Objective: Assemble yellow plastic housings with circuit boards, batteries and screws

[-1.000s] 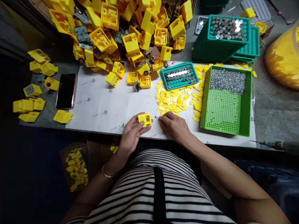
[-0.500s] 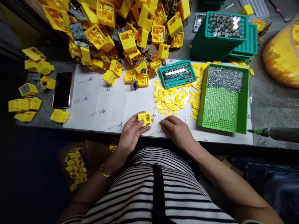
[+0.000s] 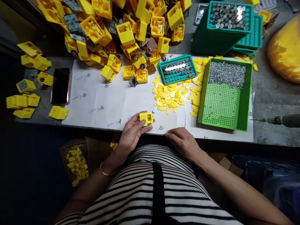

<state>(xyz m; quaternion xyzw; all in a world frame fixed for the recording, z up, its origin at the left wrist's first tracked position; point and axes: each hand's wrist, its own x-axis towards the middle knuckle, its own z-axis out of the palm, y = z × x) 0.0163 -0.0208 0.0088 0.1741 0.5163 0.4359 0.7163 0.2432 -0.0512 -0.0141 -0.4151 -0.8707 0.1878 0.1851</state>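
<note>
My left hand is closed around a small yellow plastic casing, held just above the paper near the table's front edge. Its speaker holes and an open compartment with metal inside face up. Just beyond the casing lies a button cell. My right hand rests at the front edge of the table, fingers curled and pressed together; whatever they may pinch is hidden. Beyond both hands spreads a heap of small yellow covers, with a teal tray of button cells behind it.
A green basket with small metal parts stands to the right, near an electric screwdriver. Teal trays are stacked behind. Yellow casings pile up at the back. A phone lies left.
My right hand has drawn back toward me, from over the paper to the table's edge. The left hand keeps hold of the casing. The view has shifted slightly.
</note>
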